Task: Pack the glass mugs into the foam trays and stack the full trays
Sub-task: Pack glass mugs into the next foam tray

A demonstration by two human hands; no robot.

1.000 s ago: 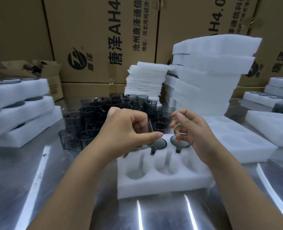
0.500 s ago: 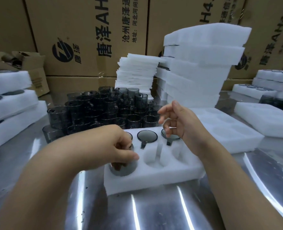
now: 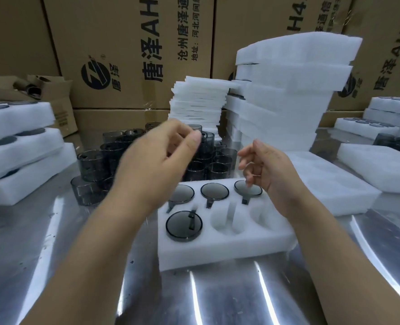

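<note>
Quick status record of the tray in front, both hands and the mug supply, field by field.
tray: foam tray, six pockets
filled: four, the back row and the front left mug
empty: front middle pocket and front right pocket
left hand: blurred, above the loose mugs; grip unclear
right hand: loosely curled, holding nothing, above the back right mug
stacked trays: hold mugs, far left

Foam tray [image 3: 217, 252], four mugs [image 3: 184, 226] (three back, one front)

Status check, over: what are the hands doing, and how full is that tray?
Left hand empty above loose mugs, right hand empty above tray. Four mugs seated, two near pockets free. Nothing in the way.
</note>
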